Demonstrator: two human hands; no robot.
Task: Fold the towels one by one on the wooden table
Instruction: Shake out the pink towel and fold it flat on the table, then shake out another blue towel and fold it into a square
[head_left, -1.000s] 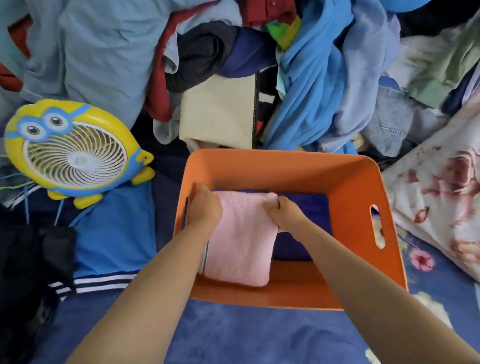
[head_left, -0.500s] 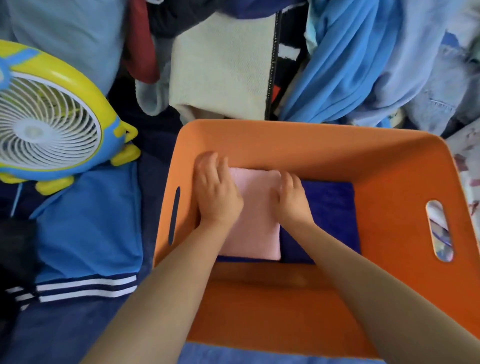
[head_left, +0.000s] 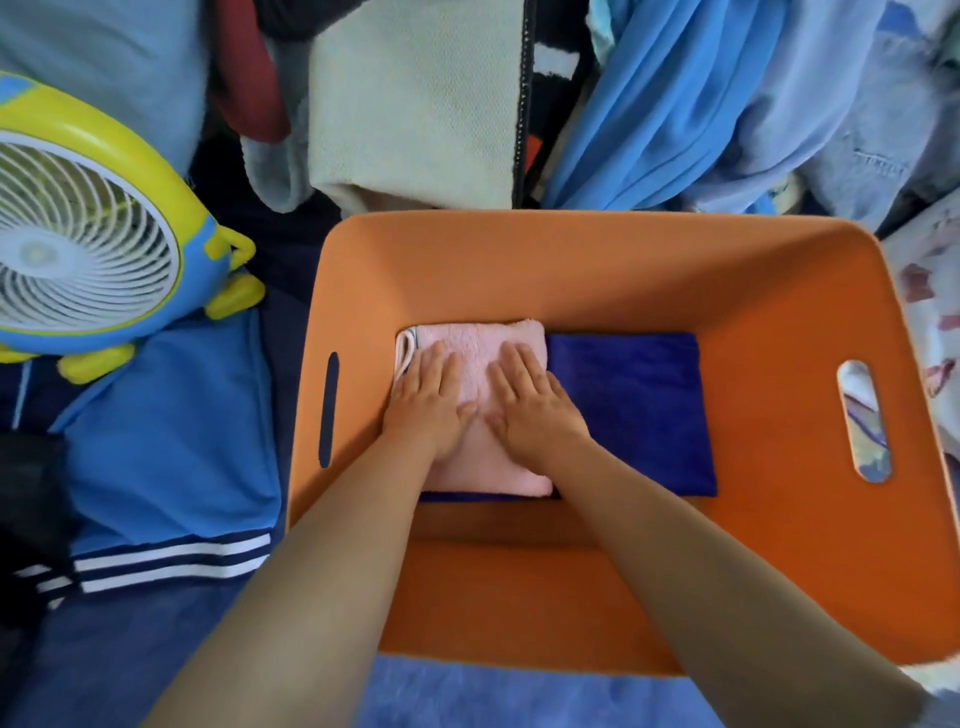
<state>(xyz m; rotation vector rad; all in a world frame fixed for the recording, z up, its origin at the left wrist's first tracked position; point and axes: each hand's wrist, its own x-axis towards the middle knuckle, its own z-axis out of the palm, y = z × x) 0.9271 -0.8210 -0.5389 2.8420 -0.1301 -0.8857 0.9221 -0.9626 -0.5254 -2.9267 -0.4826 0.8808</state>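
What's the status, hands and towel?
Left hand and right hand flat on folded pink towel. Towel inside orange bin, overlapping blue towel. Nothing obstructing.

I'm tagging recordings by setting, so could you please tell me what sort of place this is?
Probably a bedroom or laundry corner at home: a heap of loose clothes, a yellow-and-blue cartoon desk fan and an orange plastic storage bin holding folded towels.

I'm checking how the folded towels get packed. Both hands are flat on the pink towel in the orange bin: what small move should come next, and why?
Probably lift both hands out. The left hand and right hand press flat on the pink towel, which already lies folded beside the blue towel in the orange bin.
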